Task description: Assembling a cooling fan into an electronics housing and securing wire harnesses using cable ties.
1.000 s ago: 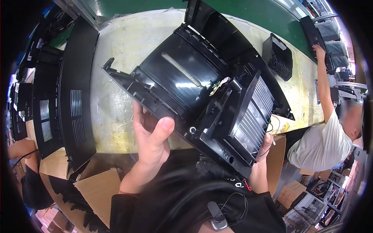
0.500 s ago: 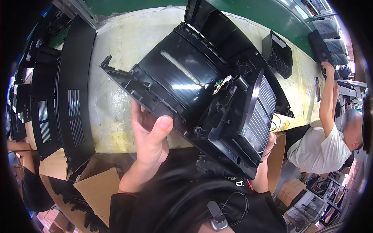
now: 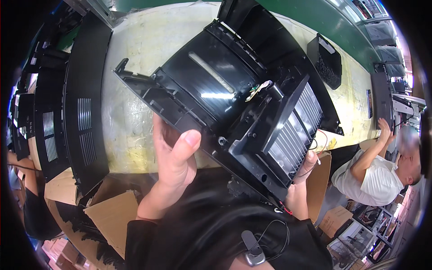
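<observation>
The right hand's fingers (image 3: pixel 307 167) grip the lower right corner of the black housing (image 3: pixel 227 112), while the left hand (image 3: pixel 175 159) supports its near left edge with the thumb upright and the other fingers partly hidden behind, so their closure cannot be determined. The housing is tilted above the bench (image 3: pixel 135 45), overhanging its near edge, with a ribbed panel (image 3: pixel 294 128) at the right-hand side. A black bin (image 3: pixel 312 50) stands near the bench's far right corner, vented black panels (image 3: pixel 85 67) line its left edge, and a co-worker (image 3: pixel 371 177) is positioned at its right end.
</observation>
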Demonstrator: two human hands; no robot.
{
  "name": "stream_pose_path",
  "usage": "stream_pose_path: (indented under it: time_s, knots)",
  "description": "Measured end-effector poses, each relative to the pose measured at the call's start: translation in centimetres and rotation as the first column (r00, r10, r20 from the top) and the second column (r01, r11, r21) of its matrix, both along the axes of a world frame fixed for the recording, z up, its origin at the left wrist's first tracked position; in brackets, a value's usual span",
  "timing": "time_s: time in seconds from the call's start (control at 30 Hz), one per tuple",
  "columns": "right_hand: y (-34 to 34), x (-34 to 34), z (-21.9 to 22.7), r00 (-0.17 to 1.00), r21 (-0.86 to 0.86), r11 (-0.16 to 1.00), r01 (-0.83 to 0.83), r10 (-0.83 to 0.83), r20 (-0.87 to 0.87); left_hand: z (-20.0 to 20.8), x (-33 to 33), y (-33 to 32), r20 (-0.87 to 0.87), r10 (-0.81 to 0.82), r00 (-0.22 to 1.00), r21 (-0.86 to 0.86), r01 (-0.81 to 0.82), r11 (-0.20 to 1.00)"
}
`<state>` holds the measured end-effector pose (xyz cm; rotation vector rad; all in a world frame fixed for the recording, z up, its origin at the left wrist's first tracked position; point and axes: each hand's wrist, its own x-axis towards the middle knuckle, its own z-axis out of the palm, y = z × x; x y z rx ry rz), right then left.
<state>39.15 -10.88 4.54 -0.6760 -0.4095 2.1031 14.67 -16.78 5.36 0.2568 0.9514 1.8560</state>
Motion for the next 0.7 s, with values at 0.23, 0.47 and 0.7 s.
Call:
stream_pose_path:
  time_s: [0.23,0.47,0.7]
  knots:
    - [0.0,-0.4,1.2,0.958,-0.054,0.97,0.239,-0.226,0.176,1.2,0.1,0.7,0.009,-0.015,1.0,0.013,0.015,1.0]
    - [0.2,0.2,-0.4,0.949,-0.076,0.971,0.226,-0.202,0.242,0.9,0.1,1.0,-0.024,-0.014,1.0,0.016,0.014,1.0]
    - [0.0,1.1,-0.8,0.947,-0.028,0.994,0.102,-0.089,0.308,-0.3,0.2,2.4,-0.141,-0.016,0.99,-0.077,0.005,0.997]
